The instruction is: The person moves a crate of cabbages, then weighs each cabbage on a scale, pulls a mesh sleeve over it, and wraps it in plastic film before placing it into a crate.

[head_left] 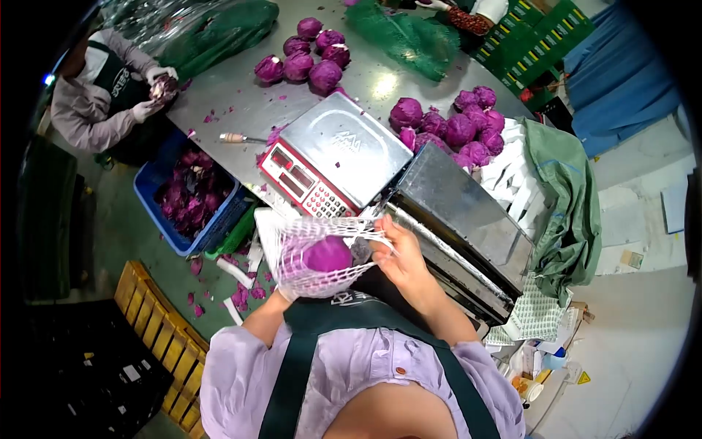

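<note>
In front of my chest a red cabbage (329,254) sits inside a white foam net sleeve (291,265). My left hand (282,295) holds the netted cabbage from the left and below; most of its fingers are hidden behind the netting. With bent fingers, my right hand (397,254) grips the net's open edge and pulls it out to the right. Just beyond is a weighing scale (344,146) with a red keypad panel and a bare metal plate.
Red cabbages (325,75) lie at the back and more cabbages (461,128) at the right. A metal box (461,201) stands right of the scale. A knife (234,137) lies left. A co-worker (102,95) trims a cabbage by a blue crate (146,192) of leaves.
</note>
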A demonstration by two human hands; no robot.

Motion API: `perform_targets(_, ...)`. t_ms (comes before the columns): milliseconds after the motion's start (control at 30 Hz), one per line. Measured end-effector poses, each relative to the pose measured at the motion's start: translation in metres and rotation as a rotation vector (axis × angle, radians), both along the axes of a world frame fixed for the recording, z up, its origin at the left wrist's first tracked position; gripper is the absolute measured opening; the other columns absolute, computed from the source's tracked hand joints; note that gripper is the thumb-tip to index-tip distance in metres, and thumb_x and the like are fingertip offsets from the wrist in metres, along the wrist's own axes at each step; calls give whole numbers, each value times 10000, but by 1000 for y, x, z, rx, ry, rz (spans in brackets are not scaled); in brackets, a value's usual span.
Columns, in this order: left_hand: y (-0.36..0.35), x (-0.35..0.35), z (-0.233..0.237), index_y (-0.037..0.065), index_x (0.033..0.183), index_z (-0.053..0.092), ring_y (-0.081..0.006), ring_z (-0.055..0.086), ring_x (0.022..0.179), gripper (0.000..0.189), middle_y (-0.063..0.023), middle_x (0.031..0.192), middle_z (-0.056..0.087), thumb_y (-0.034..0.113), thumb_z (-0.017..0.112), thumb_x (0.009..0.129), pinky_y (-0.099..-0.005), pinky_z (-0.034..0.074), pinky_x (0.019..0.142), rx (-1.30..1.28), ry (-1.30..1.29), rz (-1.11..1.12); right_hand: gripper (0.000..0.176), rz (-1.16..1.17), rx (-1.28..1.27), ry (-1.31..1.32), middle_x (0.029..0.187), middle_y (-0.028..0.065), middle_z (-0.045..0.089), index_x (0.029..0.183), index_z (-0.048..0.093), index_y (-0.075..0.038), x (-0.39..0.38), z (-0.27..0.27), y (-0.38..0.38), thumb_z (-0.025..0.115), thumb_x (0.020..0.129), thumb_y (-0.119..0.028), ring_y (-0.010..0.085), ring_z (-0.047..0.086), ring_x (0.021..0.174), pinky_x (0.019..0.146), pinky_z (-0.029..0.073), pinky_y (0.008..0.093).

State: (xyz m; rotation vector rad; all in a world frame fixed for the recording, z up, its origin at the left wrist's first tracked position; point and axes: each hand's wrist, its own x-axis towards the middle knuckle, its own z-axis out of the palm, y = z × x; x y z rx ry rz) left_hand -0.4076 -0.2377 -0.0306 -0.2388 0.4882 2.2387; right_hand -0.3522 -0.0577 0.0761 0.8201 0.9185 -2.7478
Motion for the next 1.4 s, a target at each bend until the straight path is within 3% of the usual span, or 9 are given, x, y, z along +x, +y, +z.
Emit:
perform_targets(300,34,-25,8,-9,1158,482,-304,551,1005,420,-171,1120,552,269,282,916,-431,449,876,-16,-51,6,208,-12,178,-136,657,18,485,885,497,-47,10,-28,0,538,883,-251,40,420,470,365,332,173)
perform_targets(600,70,-71,68,-11,1155,483,-301,552,1004,412,-166,1115,555,262,290,914,-436,448,879,-78,-40,-119,330,-121,501,4,996,108,559,1137,479,-43,43,-38,31,478,909,-283,164,564,796,709,498,300)
perform_targets(667,91,-79,87,-12,1154,484,-301,552,1004,411,-165,1113,555,260,291,913,-438,448,880,-92,-24,-189,542,-198,985,242,1227,159,423,1259,377,-4,50,-21,73,535,870,-348,230,503,1063,873,445,362)
perform_targets(767,150,-100,77,-23,1109,520,-294,564,996,390,-190,1105,556,225,295,909,-456,471,865,-133,60,-402,1009,-195,940,452,1422,168,188,1388,110,-36,41,15,117,758,673,-331,290,242,1292,1009,293,413)
perform_targets(900,223,-87,103,-8,1114,498,-257,604,911,382,-156,1047,578,272,324,921,-452,523,758,-413,360,-658,826,-268,916,148,1171,157,504,1325,302,-32,49,2,179,695,719,-432,283,537,1031,819,463,475)
perform_targets(1033,294,-58,77,32,1067,530,-221,579,756,245,-126,1011,570,172,439,887,-330,517,582,-511,342,-688,664,-331,740,-42,1137,152,509,1274,351,-35,82,-8,209,611,801,-422,276,571,952,708,531,427)
perform_targets(1200,299,-46,87,42,1073,558,-196,553,867,273,-90,1038,569,204,419,903,-301,487,739,-551,348,-719,677,-322,871,-179,1080,135,546,1263,373,-36,112,-21,231,633,778,-431,263,600,885,687,535,416)
perform_targets(1267,274,-63,97,26,1054,566,-178,599,799,311,-87,1029,602,269,437,910,-301,495,726,-719,904,-784,664,-339,909,-224,1030,143,577,1244,400,-26,128,-25,233,646,769,-419,236,613,837,678,528,362)
perform_targets(1400,222,-63,117,51,1009,613,-134,603,699,242,-44,855,653,229,564,852,-260,477,604,-904,1763,-597,460,-121,1693,-190,920,127,620,1111,509,-39,170,-11,233,651,761,-300,194,615,745,602,487,297)
